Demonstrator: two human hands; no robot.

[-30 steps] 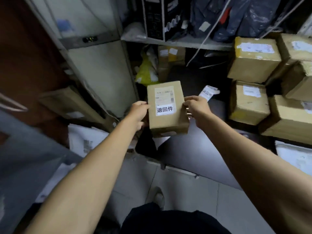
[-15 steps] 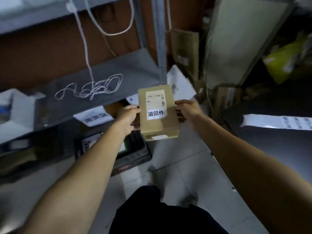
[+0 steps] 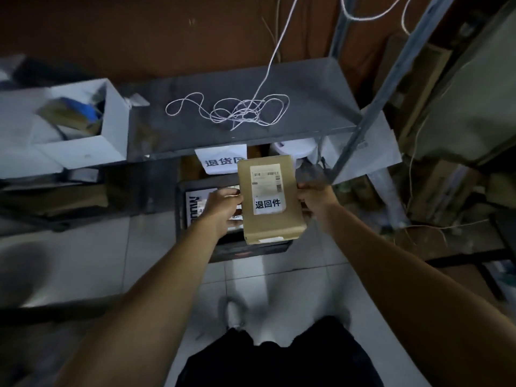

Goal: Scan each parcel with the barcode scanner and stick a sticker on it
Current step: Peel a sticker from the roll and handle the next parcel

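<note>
A person is holding a small brown parcel (image 3: pixel 272 216) in both hands above a dark crate (image 3: pixel 195 188) on the tiled floor; the left hand (image 3: pixel 223 209) and right hand (image 3: pixel 315 198) are each gripping a side edge; a white sticker (image 3: pixel 268 205) is showing beneath its shipping label (image 3: pixel 265 177); loose white string (image 3: pixel 231 111) is lying on the grey shelf (image 3: pixel 307 101) beyond.

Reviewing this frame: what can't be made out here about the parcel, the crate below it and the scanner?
Head view only:
- Fine print and barcode on the parcel label: too small to read.
- Sign under the shelf: last character hidden behind the parcel.
- Black crate contents: mostly covered by the parcel and left hand.
- Right hand fingers: behind the parcel's edge.
- Barcode scanner: not visible.
- White box contents: blurred.
</note>
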